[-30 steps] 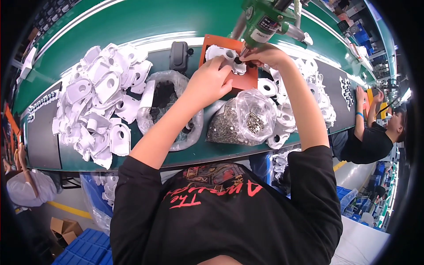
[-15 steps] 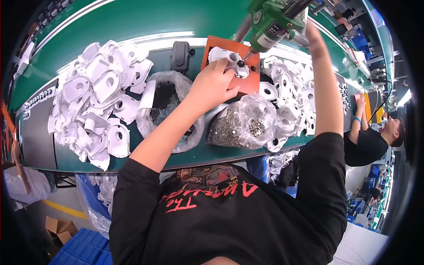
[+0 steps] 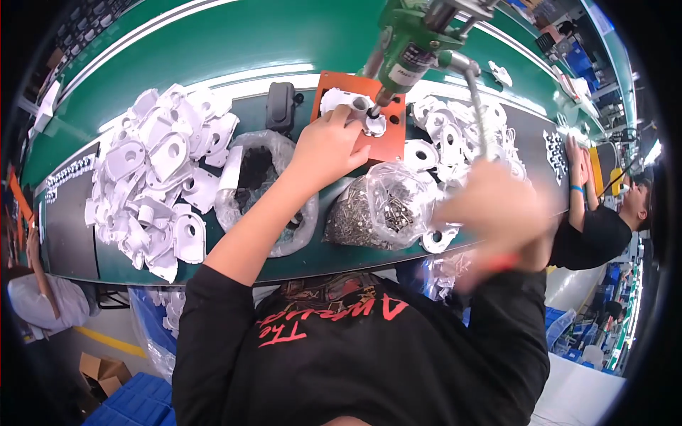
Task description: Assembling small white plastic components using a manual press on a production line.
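Note:
My left hand (image 3: 328, 150) is closed on a white plastic housing (image 3: 339, 101) and steadies it on an orange plate (image 3: 387, 145). A green hand press (image 3: 406, 60) stands over the plate, its tip down at a small black piece (image 3: 374, 111) on the housing. Part of the housing is hidden under my fingers. My right hand (image 3: 494, 206), smeared by motion, is at the lower end of the press lever (image 3: 477, 106) and appears wrapped round it. A clear bag of metal screws (image 3: 355, 216) lies just in front of the plate.
White plastic parts are heaped at the left (image 3: 153, 170) and right (image 3: 451, 135). A clear bag with black pieces (image 3: 298, 231) stands beside my left forearm. Behind it sits a black case (image 3: 281, 106). Another person (image 3: 604, 227) works at the far right.
My right hand has come down toward me from the upper right, and the lever has swung down with it. The press tip is lower at the housing; my left hand stays on it.

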A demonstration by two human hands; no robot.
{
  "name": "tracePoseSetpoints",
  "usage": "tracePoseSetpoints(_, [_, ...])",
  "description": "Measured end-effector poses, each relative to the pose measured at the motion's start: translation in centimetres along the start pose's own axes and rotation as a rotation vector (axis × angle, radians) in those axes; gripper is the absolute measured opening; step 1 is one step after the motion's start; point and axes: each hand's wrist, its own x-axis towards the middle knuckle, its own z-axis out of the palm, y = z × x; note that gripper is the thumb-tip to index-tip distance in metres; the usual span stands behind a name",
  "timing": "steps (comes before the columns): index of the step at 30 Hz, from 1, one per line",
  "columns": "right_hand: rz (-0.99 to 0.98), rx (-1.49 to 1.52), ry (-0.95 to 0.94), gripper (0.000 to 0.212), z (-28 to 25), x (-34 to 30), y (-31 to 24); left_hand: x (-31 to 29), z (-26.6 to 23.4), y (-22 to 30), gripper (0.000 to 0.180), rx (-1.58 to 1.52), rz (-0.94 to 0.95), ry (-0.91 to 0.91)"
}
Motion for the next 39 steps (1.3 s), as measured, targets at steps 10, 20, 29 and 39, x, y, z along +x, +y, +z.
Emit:
tracePoseSetpoints(10, [0.031, 0.734, 0.998, 0.032, -5.2, 0.6, 9.1, 4.1, 1.4, -3.9, 0.039, 0.092, 0.065, -0.048])
tracePoseSetpoints(20, [0.479, 1.356, 0.997, 0.04, -0.3, -2.3, 17.4, 10.1, -3.0, -0.6, 0.035, 0.244, -0.09, -0.427])
tracePoseSetpoints(29, [1.206, 0.466, 0.296, 0.028, 6.9, -13.9, 3.8, 7.7, -4.2, -13.5, 0.049, 0.388, -0.422, -0.093])
tracePoseSetpoints(39, [1.276, 0.268, 0.403, 0.02, 13.2, -15.9, 1.5, -5.1, -19.1, -4.8, 0.05, 0.467, -0.426, -0.623])
